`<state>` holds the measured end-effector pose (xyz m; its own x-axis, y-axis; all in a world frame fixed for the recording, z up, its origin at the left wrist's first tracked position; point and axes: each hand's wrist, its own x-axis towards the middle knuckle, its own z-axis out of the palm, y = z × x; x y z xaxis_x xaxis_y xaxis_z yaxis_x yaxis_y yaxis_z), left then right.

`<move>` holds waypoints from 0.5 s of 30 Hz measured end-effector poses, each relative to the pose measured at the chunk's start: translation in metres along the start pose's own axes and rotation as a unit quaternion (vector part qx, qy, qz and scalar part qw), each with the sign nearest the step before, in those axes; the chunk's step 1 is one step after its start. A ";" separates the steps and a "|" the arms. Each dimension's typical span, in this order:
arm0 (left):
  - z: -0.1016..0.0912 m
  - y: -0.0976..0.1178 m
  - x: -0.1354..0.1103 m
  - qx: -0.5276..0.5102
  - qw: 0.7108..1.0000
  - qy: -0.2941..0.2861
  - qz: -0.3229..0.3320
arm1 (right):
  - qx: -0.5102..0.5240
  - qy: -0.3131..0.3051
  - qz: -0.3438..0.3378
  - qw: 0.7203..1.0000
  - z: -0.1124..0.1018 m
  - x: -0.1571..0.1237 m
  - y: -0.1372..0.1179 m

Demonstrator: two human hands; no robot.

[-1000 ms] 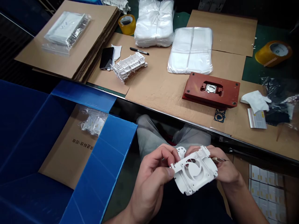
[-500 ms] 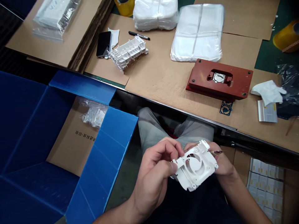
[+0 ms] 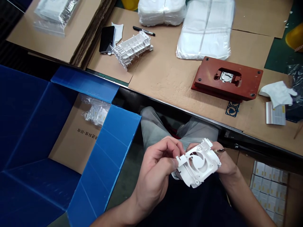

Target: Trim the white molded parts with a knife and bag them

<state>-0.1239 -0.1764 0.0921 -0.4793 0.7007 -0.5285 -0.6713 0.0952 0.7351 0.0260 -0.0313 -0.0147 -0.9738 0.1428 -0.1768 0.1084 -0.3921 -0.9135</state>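
Over my lap I hold a white plastic fan housing (image 3: 198,162) with a round, spiral-shaped opening. My left hand (image 3: 161,167) pinches its left edge between thumb and fingers. Behind its right side, my right hand (image 3: 223,159) supports it, the fingers largely hidden by the part. Something thin and shiny (image 3: 220,151) shows at the right hand, too small to name. On the bench beyond lies a red-brown fixture block (image 3: 246,74) with a small white part (image 3: 226,77) in its recess. A blue fan-shaped cutout (image 3: 232,109) lies by its front edge.
A ribbed white plastic frame (image 3: 133,49) lies near a phone (image 3: 107,39) and a marker (image 3: 144,31). Stacks of clear bags (image 3: 205,30) sit farther back. At left stands an open blue box (image 3: 115,148) holding bagged parts. A white glove (image 3: 276,93) lies right.
The fan housing has risen very slightly in my hands, with the same grip. The whole view has shifted a little, so the bench items appear higher and farther right.
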 end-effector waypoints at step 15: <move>-0.005 -0.003 -0.001 0.033 0.999 -0.013 -0.005 | -0.013 -0.001 0.013 1.000 0.000 -0.002 0.001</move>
<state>-0.1239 -0.1804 0.0880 -0.4570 0.7174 -0.5258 -0.6372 0.1483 0.7562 0.0278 -0.0325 -0.0156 -0.9711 0.1302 -0.1999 0.1390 -0.3720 -0.9178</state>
